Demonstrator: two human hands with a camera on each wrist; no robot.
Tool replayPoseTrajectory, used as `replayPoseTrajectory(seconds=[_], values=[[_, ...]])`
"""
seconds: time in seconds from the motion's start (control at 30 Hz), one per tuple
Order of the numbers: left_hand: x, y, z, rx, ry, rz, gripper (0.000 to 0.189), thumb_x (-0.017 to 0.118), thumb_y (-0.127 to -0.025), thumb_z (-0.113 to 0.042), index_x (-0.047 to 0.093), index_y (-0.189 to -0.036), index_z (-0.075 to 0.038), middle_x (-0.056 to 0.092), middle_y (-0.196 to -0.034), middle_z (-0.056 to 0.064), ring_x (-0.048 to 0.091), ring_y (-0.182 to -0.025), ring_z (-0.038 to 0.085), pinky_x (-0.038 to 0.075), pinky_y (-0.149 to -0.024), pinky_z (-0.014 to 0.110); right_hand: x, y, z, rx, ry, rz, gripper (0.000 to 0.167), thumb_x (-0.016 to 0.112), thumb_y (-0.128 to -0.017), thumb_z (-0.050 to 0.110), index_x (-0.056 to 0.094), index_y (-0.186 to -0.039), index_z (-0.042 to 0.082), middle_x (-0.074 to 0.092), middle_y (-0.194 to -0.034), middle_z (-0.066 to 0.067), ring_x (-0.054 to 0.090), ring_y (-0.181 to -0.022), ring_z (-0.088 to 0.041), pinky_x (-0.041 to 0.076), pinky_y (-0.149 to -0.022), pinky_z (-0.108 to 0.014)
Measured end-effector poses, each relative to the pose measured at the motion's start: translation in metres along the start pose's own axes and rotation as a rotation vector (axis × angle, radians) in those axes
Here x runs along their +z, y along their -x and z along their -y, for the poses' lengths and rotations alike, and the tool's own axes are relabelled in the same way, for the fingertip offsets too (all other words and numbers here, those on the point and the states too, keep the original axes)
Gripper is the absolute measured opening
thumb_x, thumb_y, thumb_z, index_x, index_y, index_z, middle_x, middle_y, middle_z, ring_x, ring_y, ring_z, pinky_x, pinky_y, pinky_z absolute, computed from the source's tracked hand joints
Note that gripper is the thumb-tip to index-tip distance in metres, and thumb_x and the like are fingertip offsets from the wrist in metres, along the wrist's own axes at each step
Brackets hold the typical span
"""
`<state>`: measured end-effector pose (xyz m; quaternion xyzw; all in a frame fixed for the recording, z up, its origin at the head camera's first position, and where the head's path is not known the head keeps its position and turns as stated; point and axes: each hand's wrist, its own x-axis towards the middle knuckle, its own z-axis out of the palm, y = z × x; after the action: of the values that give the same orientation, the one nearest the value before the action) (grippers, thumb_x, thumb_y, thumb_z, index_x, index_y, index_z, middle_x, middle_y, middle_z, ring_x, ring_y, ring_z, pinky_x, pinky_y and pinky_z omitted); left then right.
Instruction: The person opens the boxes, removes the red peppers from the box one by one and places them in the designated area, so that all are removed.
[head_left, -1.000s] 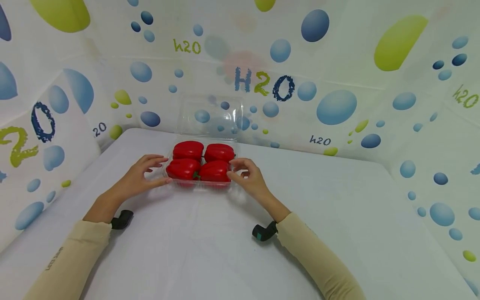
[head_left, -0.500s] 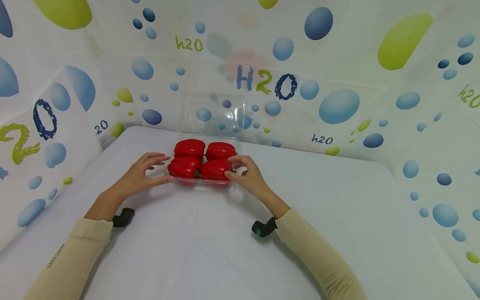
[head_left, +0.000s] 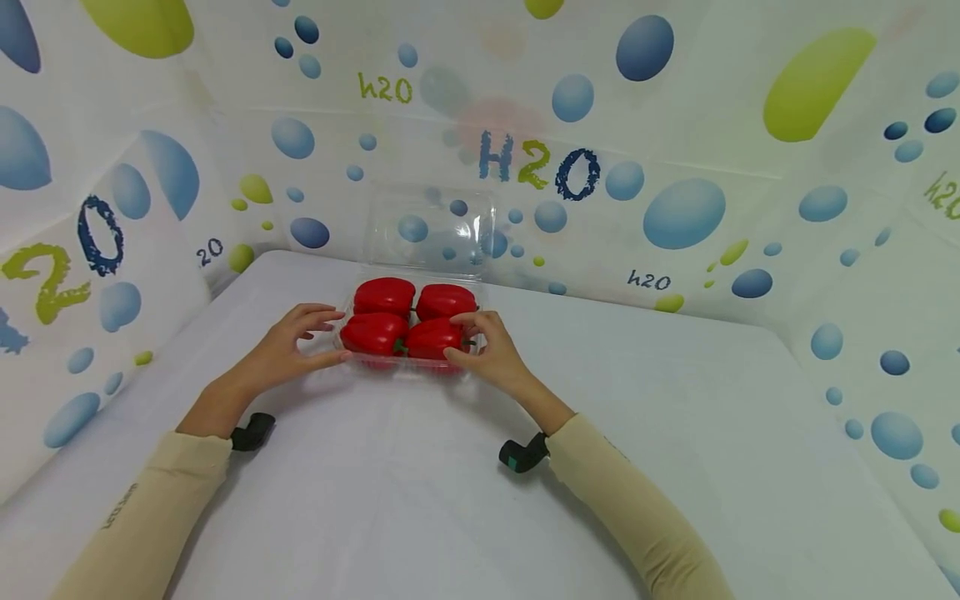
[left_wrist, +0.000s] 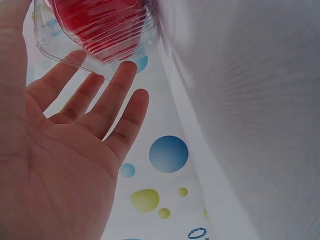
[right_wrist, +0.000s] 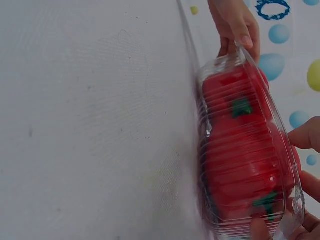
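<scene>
Several glossy red bell peppers [head_left: 372,335] with green stems lie in two rows in a clear plastic clamshell box [head_left: 411,364]. My right hand [head_left: 497,354] has its thumb and forefinger on either side of the front right bell pepper [head_left: 431,340], at its stem end. In the right wrist view, fingers [right_wrist: 306,136] reach over the box's rim, and a fingertip shows low down by the stem. My left hand [head_left: 288,346] rests its spread fingers and thumb at the box's left end. From the left wrist, the extended fingertips [left_wrist: 127,72] meet the ribbed plastic wall.
The box's transparent lid [head_left: 431,229] stands upright behind it, against a patterned backdrop [head_left: 570,275]. White cloth covers the table [head_left: 390,500]. Black wrist cameras [head_left: 522,454] stick out below both cuffs.
My right hand has shifted left over the box's right edge, its thumb and forefinger moving further onto the front right bell pepper. The left hand stays at the box's left end.
</scene>
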<state>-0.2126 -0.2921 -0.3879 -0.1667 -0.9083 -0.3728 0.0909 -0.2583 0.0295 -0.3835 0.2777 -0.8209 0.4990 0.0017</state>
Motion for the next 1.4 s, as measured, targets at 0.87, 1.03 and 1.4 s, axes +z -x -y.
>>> replayPoseTrajectory(seconds=[0.87,1.03,1.4], values=[[-0.002,0.000,0.000,-0.025,0.001,0.015,0.064,0.077,-0.085,-0.019,0.048,-0.138,0.001,0.040,-0.139,0.023,0.060,-0.110,0.042,0.048,-0.093,0.059,-0.003,-0.006,0.009,0.030,0.172,0.106,0.052,0.072,-0.086,0.015,0.052,-0.133,0.009,0.048,-0.131,-0.014,0.047,-0.120,-0.028,0.053,-0.093,-0.043],[-0.002,0.000,0.001,-0.018,0.005,0.013,0.064,0.077,-0.085,-0.018,0.048,-0.138,0.002,0.041,-0.139,0.023,0.062,-0.108,0.041,0.048,-0.092,0.059,-0.004,-0.006,0.011,0.009,0.195,0.108,0.050,0.072,-0.086,0.015,0.053,-0.132,0.008,0.049,-0.130,-0.014,0.048,-0.119,-0.028,0.054,-0.092,-0.041],[0.000,-0.001,0.002,-0.017,0.021,0.019,0.063,0.076,-0.085,-0.017,0.048,-0.138,0.002,0.040,-0.139,0.023,0.063,-0.106,0.041,0.049,-0.091,0.059,-0.004,-0.007,0.008,-0.034,0.237,0.064,0.046,0.074,-0.084,0.019,0.058,-0.126,0.009,0.056,-0.124,-0.014,0.051,-0.116,-0.028,0.033,-0.097,-0.053]])
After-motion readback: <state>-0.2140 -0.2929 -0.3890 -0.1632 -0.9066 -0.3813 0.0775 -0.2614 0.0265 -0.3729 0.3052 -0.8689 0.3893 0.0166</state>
